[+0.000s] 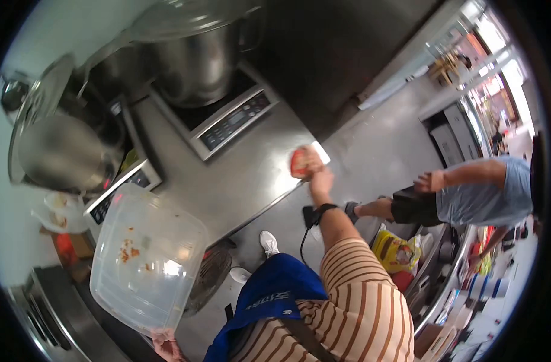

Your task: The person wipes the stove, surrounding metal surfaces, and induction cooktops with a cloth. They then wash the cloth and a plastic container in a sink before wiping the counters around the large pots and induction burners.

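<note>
My left hand [165, 344] is closed on the lower edge of a translucent plastic bin [191, 232], which is tilted beside the steel counter. Orange-brown crumbs [129, 250] lie in the bin. Stretched forward over the counter's front corner, my right hand [317, 172] is closed on a small red-and-white item [299, 163]. Motion blurs that item, and I cannot make out its kind. A black band with a cord circles my right wrist.
A large lidded steel pot [197, 63] stands on an induction cooker [236, 120] on the steel counter [245, 172]. Another pot [61, 154] is at the left. A co-worker in a blue shirt [486, 193] walks at the right, near a yellow sack [396, 250].
</note>
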